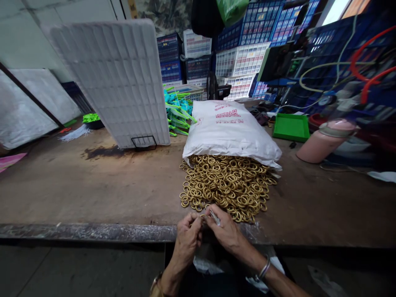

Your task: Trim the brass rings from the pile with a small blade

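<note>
A heap of several gold metal rings (227, 185) spills from the open mouth of a white sack (227, 128) lying on the brown workbench (102, 185). Both my hands meet at the bench's front edge, just below the heap. My left hand (187, 239) is closed in a pinch on a gold ring (202, 216). My right hand (224, 231) is closed on a small silvery piece (214, 216), pressed up against the ring. A bracelet sits on my right wrist.
A white ribbed panel (120, 82) stands propped at the back left. Green and blue plastic pieces (177, 111) lie behind it. A green tray (291, 127) and a pink bottle (324, 140) sit at the right. Blue and white crates (241, 57) are stacked behind.
</note>
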A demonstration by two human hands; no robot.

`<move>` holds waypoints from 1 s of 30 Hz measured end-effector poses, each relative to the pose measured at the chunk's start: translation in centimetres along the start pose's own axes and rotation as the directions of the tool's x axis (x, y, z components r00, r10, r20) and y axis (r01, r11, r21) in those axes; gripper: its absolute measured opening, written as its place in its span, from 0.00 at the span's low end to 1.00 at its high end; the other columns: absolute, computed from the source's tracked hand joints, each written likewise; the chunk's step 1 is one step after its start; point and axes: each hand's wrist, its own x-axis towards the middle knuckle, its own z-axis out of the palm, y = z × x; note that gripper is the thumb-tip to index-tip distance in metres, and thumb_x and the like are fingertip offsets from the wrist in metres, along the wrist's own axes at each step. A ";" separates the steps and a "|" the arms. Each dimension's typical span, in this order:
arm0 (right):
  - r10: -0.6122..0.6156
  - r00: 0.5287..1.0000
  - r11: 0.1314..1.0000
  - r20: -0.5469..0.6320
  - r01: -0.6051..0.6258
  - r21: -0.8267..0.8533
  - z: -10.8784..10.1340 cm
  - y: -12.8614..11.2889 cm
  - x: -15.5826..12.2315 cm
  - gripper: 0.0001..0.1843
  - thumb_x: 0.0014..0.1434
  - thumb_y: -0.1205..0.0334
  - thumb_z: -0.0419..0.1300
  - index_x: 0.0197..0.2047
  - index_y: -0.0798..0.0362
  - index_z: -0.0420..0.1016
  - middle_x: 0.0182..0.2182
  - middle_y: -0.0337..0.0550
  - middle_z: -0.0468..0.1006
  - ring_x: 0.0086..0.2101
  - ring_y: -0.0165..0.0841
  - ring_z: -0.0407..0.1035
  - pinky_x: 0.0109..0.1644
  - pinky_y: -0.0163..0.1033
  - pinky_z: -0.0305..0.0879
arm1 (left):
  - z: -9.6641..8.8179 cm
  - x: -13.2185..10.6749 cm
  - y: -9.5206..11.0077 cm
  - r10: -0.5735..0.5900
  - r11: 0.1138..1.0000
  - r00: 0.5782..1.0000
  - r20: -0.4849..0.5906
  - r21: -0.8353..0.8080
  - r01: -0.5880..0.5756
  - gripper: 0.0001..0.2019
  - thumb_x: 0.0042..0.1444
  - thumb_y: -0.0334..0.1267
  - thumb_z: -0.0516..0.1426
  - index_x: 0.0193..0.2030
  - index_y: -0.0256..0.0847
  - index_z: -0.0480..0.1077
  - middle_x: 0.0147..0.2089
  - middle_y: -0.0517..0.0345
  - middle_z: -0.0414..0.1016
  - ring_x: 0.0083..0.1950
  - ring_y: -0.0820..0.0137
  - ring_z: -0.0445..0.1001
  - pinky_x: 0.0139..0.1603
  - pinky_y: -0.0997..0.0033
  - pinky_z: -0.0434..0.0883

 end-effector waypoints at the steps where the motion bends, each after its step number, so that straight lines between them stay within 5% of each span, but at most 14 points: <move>1: 0.013 1.000 0.999 0.000 -0.013 0.032 0.1 0.1 0.1 0.12 0.56 0.56 0.45 0.27 0.53 0.61 0.24 0.36 0.65 0.27 0.27 0.59 0.31 0.31 0.55 | 0.0 0.0 0.1 0.005 1.000 1.000 -0.012 0.025 -0.005 0.15 0.49 0.49 0.54 0.24 0.38 0.61 0.15 0.69 0.54 0.15 0.81 0.50 0.14 0.81 0.51; 8: 0.124 0.990 0.970 0.062 -0.134 0.202 1.1 1.4 0.3 0.15 0.55 0.52 0.45 0.25 0.53 0.60 0.17 0.33 0.59 0.20 0.26 0.55 0.24 0.31 0.52 | 0.4 -0.5 0.7 0.270 0.948 0.963 0.001 0.176 -0.266 0.11 0.51 0.39 0.53 0.21 0.37 0.65 0.19 0.64 0.62 0.22 0.77 0.58 0.24 0.79 0.58; 16: 0.125 0.992 0.984 -0.004 -0.124 0.129 1.1 1.2 0.5 0.14 0.52 0.55 0.47 0.21 0.53 0.59 0.18 0.34 0.60 0.22 0.26 0.56 0.26 0.32 0.52 | -0.2 -0.2 -0.3 -0.016 0.999 0.999 0.037 0.049 0.014 0.14 0.51 0.49 0.52 0.27 0.39 0.62 0.18 0.68 0.57 0.15 0.81 0.51 0.13 0.82 0.51; 30: 0.193 0.979 0.955 0.061 -0.202 0.217 1.1 1.1 0.5 0.10 0.50 0.60 0.47 0.21 0.53 0.61 0.17 0.34 0.64 0.21 0.26 0.58 0.26 0.31 0.53 | -0.8 -0.4 -0.6 -0.017 1.000 0.993 0.120 -0.020 0.020 0.15 0.52 0.49 0.52 0.26 0.38 0.61 0.19 0.67 0.58 0.15 0.83 0.51 0.13 0.83 0.51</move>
